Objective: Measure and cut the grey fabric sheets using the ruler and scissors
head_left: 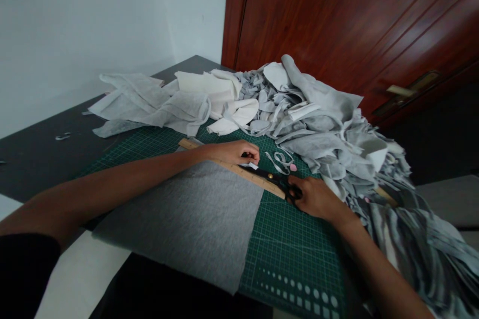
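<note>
My right hand (314,197) is wrapped round the handles of black scissors (271,176), whose blades point left along the far edge of a wooden ruler (258,178). The ruler lies slantwise across a sheet of grey felt-like fabric (187,219), spread on a green cutting mat (295,244). Beyond the ruler, my left hand (239,151) has its fingers curled together by the blade tips. A small white strip of fabric (250,165) pokes out beneath those fingers. My left forearm passes over the sheet and the ruler's left part.
A big heap of grey and white fabric scraps (310,114) covers the table's far right side. Larger pale pieces (149,99) lie at the back left. Thin offcuts (280,161) curl beside a pink bit (293,168). A wooden door (337,20) stands behind.
</note>
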